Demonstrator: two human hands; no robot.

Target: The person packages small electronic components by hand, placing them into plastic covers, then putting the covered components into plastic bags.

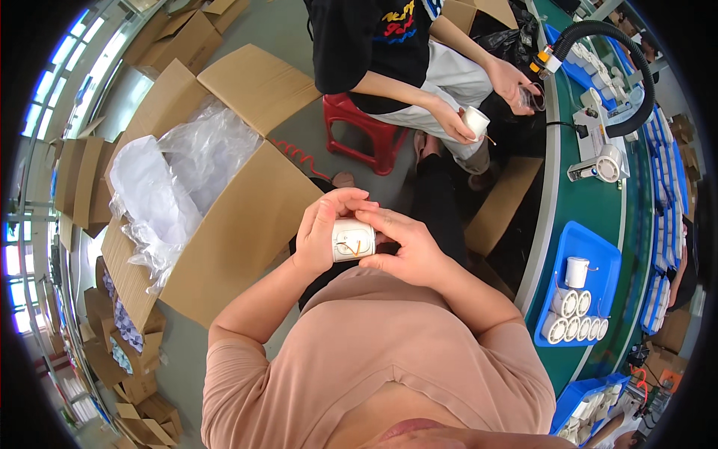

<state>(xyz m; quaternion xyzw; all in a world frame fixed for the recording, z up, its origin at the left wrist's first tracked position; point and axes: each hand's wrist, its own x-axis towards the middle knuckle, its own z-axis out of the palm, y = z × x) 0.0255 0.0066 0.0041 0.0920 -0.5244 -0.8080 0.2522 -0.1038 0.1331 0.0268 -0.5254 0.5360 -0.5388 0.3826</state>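
Between my two hands, in front of my chest, is a white cylindrical housing (353, 241) with thin orange and dark wires on the face turned up. My left hand (318, 230) wraps its left side, fingers curled over the far edge. From the right, my right hand (406, 243) grips it, its fingertips meeting the left hand's at the top. Across from me, a seated person holds a similar white cylinder (475, 123) in one hand and a clear round piece (532, 97) in the other.
To the left stands an open cardboard box (232, 232) with clear plastic and a white sheet inside. A green workbench (550, 295) on the right carries a blue tray (598, 258) of several white cylinders. Beyond are a red stool (351, 135) and a black bent hose (643, 67).
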